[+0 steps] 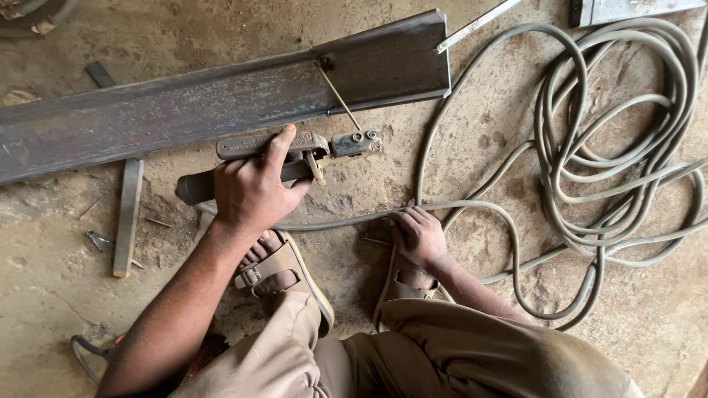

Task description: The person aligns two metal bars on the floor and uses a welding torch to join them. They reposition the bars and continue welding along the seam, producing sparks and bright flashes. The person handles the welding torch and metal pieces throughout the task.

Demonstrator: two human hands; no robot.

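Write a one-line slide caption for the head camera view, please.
Left hand grips electrode holder, rod touching steel beam; right hand rests on cable.

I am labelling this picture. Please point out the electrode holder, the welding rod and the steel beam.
electrode holder [295, 151]: head view, on its body beside the thumb.
welding rod [341, 98]: head view, middle of the thin rod.
steel beam [184, 110]: head view, on its flat upper face.

A long, dark, worn metal welding holder [287, 158] lies level, its clamp end pointing to three o'clock. From the clamp a thin grey welding rod [339, 96] slants up toward eleven o'clock, its tip touching a long rusty steel beam [221, 103]. A thick grey cable [472, 206] lies on the dirt floor, looped in coils toward two o'clock.
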